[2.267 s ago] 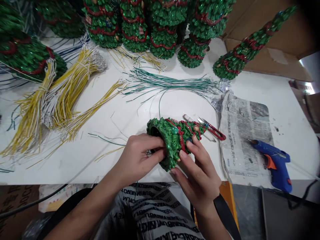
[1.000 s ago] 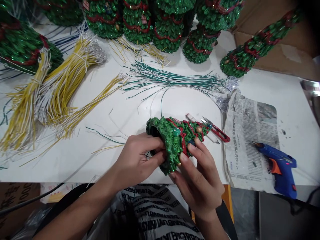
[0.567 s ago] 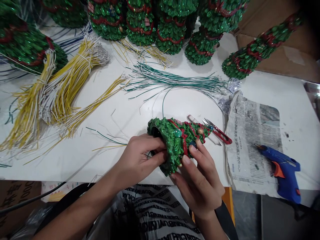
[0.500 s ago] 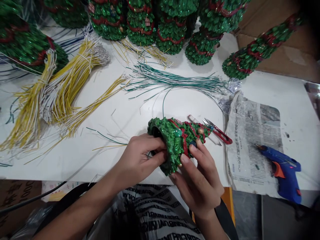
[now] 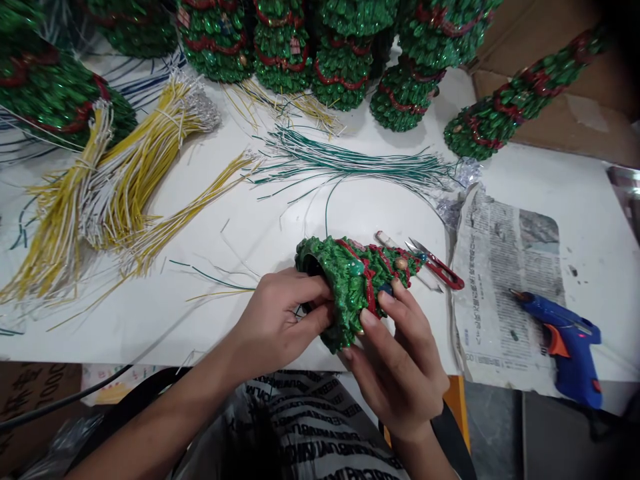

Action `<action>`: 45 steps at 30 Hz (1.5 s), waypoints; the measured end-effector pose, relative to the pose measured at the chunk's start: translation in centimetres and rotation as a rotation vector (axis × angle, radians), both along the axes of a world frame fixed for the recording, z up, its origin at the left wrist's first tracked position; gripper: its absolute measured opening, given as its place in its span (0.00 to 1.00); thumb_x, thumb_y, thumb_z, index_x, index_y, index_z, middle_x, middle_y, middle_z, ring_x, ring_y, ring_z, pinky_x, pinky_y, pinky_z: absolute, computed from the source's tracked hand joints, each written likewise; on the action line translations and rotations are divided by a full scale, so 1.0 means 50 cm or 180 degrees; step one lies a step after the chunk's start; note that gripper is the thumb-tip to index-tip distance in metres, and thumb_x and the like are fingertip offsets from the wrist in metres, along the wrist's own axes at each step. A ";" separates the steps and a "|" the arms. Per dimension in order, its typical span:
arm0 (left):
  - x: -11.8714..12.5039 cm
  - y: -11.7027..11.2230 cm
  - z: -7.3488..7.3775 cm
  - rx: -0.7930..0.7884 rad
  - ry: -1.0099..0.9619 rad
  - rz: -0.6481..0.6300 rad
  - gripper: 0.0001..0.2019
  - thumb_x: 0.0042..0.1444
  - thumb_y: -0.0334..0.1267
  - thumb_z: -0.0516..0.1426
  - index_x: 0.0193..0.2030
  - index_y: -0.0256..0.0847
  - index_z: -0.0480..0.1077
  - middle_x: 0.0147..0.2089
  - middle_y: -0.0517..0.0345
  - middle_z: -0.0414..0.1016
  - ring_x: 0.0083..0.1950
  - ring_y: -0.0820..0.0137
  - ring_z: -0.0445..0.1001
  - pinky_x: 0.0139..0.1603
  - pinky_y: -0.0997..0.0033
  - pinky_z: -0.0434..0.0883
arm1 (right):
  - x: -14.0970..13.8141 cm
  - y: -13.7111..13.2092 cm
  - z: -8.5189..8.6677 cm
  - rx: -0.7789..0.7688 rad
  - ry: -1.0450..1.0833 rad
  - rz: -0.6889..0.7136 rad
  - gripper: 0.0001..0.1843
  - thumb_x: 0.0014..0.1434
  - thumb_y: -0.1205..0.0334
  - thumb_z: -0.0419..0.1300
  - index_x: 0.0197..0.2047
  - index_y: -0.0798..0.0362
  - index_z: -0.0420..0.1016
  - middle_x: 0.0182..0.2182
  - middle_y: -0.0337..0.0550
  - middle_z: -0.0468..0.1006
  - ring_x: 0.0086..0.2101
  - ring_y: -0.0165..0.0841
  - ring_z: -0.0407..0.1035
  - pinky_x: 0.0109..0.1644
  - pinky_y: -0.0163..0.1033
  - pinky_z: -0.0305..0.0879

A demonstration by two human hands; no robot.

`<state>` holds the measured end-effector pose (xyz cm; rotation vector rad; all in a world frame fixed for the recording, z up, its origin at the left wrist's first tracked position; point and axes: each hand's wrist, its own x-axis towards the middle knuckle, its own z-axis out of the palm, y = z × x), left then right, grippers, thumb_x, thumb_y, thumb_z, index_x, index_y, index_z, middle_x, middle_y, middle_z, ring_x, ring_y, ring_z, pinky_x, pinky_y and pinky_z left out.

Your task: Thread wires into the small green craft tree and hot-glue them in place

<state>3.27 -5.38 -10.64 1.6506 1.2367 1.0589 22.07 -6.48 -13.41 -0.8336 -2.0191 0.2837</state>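
A small green Christmas tree ornament [image 5: 353,283] with red garlands lies on its side above the table's front edge, its hollow base facing left. My right hand [image 5: 407,353] holds it from the right and below, fingertips on its branches. Into the open base reach the fingers of my left hand [image 5: 285,317], thumb and forefinger closed together. Their tips are hidden inside, so what they pinch cannot be made out. Thin green, yellow and white wires [image 5: 225,291] stick out to the left behind that hand.
Bundles of yellow-and-white wires [image 5: 135,167] and green-and-white wires [image 5: 350,160] lie beyond my hands. Red-handled snips [image 5: 443,270] rest by the tree's tip. A blue glue gun [image 5: 565,333] lies on newspaper [image 5: 500,267] at right. Several larger trees [image 5: 345,53] stand at the back.
Almost nothing differs. Both hands and the tree ornament keep their places, and the loose wire ends at left have shifted very slightly.
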 end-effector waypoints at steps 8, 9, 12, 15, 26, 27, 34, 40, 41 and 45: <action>-0.004 0.000 -0.001 0.0007 0.0001 0.0029 0.07 0.57 0.28 0.57 0.29 0.37 0.74 0.26 0.62 0.75 0.29 0.76 0.69 0.33 0.78 0.65 | 0.002 0.004 -0.005 0.0073 0.0040 0.0071 0.37 0.52 0.76 0.66 0.64 0.55 0.63 0.63 0.48 0.67 0.62 0.48 0.61 0.63 0.60 0.65; -0.004 0.000 -0.001 -0.0026 -0.0009 0.0010 0.07 0.58 0.29 0.57 0.30 0.38 0.75 0.27 0.62 0.76 0.30 0.76 0.69 0.33 0.78 0.66 | 0.001 0.002 -0.007 0.0029 0.0123 0.0104 0.39 0.52 0.76 0.66 0.66 0.55 0.61 0.62 0.49 0.68 0.63 0.47 0.61 0.64 0.60 0.64; -0.004 0.002 0.000 -0.0054 -0.0014 -0.0010 0.07 0.58 0.29 0.57 0.30 0.38 0.75 0.28 0.62 0.77 0.30 0.76 0.70 0.33 0.78 0.66 | -0.003 -0.002 -0.009 -0.0418 0.0809 0.0286 0.41 0.55 0.74 0.63 0.69 0.57 0.54 0.60 0.50 0.71 0.62 0.44 0.63 0.66 0.57 0.63; -0.008 0.003 0.002 -0.0008 0.0089 0.0077 0.08 0.57 0.29 0.56 0.28 0.37 0.74 0.25 0.62 0.75 0.29 0.75 0.69 0.31 0.78 0.65 | 0.009 0.010 -0.003 -0.0778 0.1671 -0.0027 0.32 0.58 0.72 0.61 0.65 0.53 0.62 0.58 0.48 0.73 0.56 0.40 0.70 0.60 0.51 0.70; -0.054 -0.004 0.010 -0.0093 0.0209 -0.0040 0.12 0.56 0.30 0.54 0.21 0.37 0.67 0.20 0.63 0.65 0.23 0.77 0.63 0.23 0.79 0.60 | 0.152 0.127 0.018 -0.0262 -0.1445 -0.1800 0.10 0.62 0.58 0.59 0.43 0.52 0.79 0.34 0.44 0.81 0.34 0.37 0.73 0.38 0.41 0.65; -0.055 -0.004 0.010 -0.0082 0.0222 -0.0050 0.12 0.56 0.30 0.54 0.22 0.37 0.68 0.20 0.63 0.65 0.24 0.77 0.63 0.23 0.80 0.61 | 0.148 0.127 0.018 -0.0314 -0.1603 -0.1734 0.11 0.63 0.57 0.59 0.43 0.52 0.79 0.34 0.44 0.82 0.33 0.37 0.72 0.37 0.41 0.64; -0.055 -0.008 0.004 -0.0417 0.0133 0.0047 0.10 0.54 0.32 0.54 0.22 0.37 0.68 0.20 0.62 0.64 0.25 0.75 0.63 0.24 0.77 0.62 | 0.103 0.119 0.040 -0.0609 -0.2412 -0.1688 0.09 0.60 0.67 0.57 0.41 0.52 0.78 0.36 0.45 0.80 0.32 0.36 0.70 0.30 0.39 0.51; -0.055 -0.011 -0.009 -0.0940 -0.0226 0.0005 0.08 0.54 0.34 0.55 0.31 0.37 0.75 0.27 0.58 0.74 0.30 0.72 0.69 0.30 0.76 0.66 | 0.095 0.133 0.050 -0.0663 -0.2262 -0.1700 0.08 0.58 0.69 0.56 0.35 0.55 0.76 0.31 0.44 0.76 0.23 0.29 0.61 0.26 0.37 0.46; -0.054 -0.011 -0.010 -0.0960 -0.0279 -0.0010 0.08 0.54 0.35 0.55 0.31 0.37 0.76 0.28 0.58 0.75 0.31 0.72 0.69 0.31 0.76 0.66 | 0.096 0.135 0.052 -0.0631 -0.2127 -0.1704 0.07 0.58 0.67 0.56 0.34 0.54 0.77 0.32 0.44 0.75 0.23 0.28 0.61 0.26 0.37 0.48; -0.052 -0.008 -0.007 -0.0937 -0.0338 -0.0013 0.08 0.55 0.35 0.56 0.31 0.36 0.76 0.27 0.58 0.74 0.31 0.73 0.68 0.30 0.76 0.65 | 0.084 0.125 0.065 -0.0413 -0.1226 -0.1821 0.05 0.60 0.61 0.59 0.36 0.52 0.75 0.29 0.39 0.71 0.24 0.27 0.64 0.28 0.35 0.58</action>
